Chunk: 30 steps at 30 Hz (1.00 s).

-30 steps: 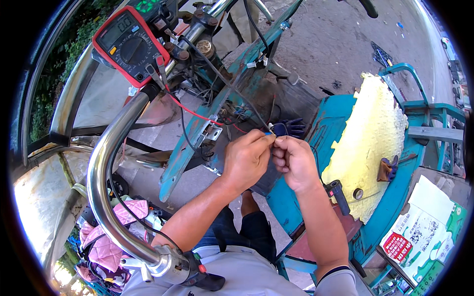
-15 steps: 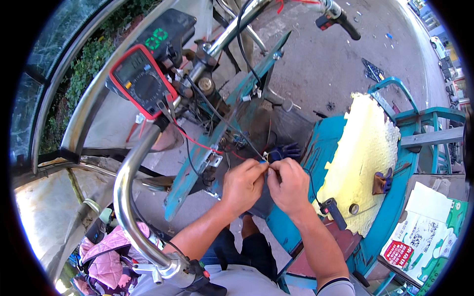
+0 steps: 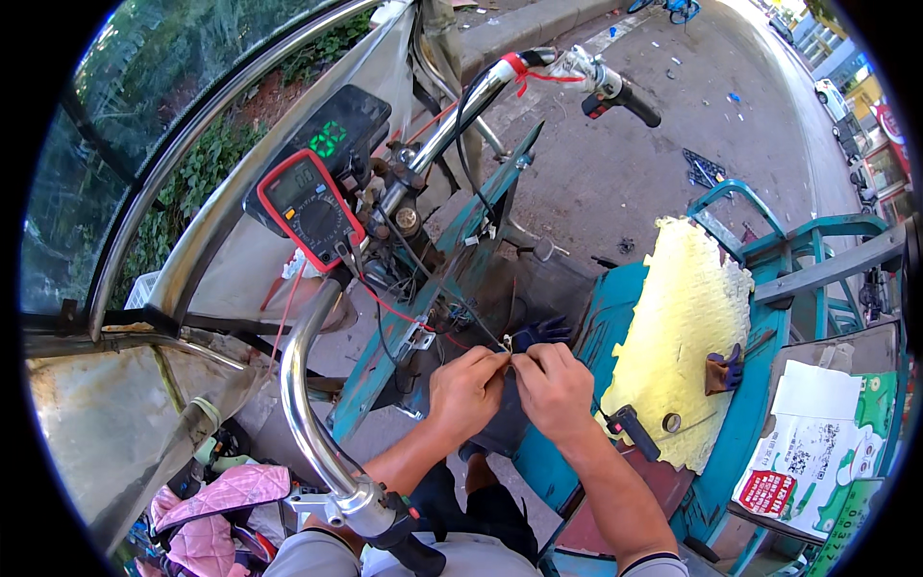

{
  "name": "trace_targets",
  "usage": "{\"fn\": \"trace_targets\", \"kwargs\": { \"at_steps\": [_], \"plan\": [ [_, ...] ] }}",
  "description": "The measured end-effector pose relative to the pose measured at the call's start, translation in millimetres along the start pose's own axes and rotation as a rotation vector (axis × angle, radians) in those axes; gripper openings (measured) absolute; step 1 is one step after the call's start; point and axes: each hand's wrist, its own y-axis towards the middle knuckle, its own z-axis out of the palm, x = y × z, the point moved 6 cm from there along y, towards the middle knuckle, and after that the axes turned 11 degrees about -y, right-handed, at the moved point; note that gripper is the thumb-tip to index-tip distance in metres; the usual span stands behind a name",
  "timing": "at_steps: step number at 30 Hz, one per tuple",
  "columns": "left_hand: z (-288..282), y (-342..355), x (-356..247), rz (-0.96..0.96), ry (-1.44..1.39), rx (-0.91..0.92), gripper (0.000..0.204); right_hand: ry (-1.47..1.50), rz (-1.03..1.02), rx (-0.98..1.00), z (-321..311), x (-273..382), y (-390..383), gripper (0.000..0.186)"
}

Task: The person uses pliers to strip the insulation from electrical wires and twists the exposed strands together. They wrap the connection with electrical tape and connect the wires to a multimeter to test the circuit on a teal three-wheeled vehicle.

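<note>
My left hand [image 3: 466, 392] and my right hand [image 3: 555, 389] meet fingertip to fingertip above the footwell, both pinched on a thin wire. A small pale yellowish wire end [image 3: 507, 341] sticks up between the fingers; the rest is hidden by them. Just beyond, a dark cable [image 3: 469, 310] runs down toward this spot from the handlebar stem. A red-framed multimeter [image 3: 312, 210] rests against the handlebar, its screen lit with digits. From it a red test lead [image 3: 386, 306] runs to a metal bracket [image 3: 420, 337] on the worn teal frame. A dark purple glove [image 3: 541, 334] lies behind my fingers.
The chrome handlebar [image 3: 300, 370] curves past my left forearm. A dashboard display [image 3: 356, 111] glows green. At right, a yellow foam mat [image 3: 663, 327] on the teal seat carries a black switch grip [image 3: 635, 433], a tape roll [image 3: 672, 422] and another glove [image 3: 723, 371]. Printed cardboard [image 3: 808, 438] lies beyond.
My view has shifted, so the multimeter and handlebar sit farther right and the mat farther left. Both hands stay pinched together; the blue bit earlier seen at the left fingertips is now hidden.
</note>
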Motion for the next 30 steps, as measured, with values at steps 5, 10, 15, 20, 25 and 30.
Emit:
{"fn": "trace_targets", "kwargs": {
  "at_steps": [5, 10, 15, 20, 25, 30],
  "plan": [
    [-1, -2, -2, 0.0, -0.025, -0.003, 0.017, -0.017, -0.029, 0.007, -7, 4, 3, 0.023],
    [1, -7, -2, 0.006, -0.079, -0.028, 0.017, 0.273, 0.405, 0.068, 10, -5, -2, 0.006],
    [2, -10, -7, 0.021, -0.057, 0.028, 0.019, 1.116, 1.116, 0.226, 59, -24, -49, 0.016],
    [0, -6, -6, -0.059, -0.04, 0.059, 0.014, 0.309, 0.463, -0.036, -8, -16, -23, 0.014],
    [0, -8, -4, 0.01, -0.063, 0.01, 0.015, 0.05, 0.037, -0.095, -14, 5, -9, 0.027],
    [-2, -7, -8, 0.006, -0.054, 0.036, 0.019, 0.053, -0.018, -0.046, -10, 5, -3, 0.027]
  ]
}}
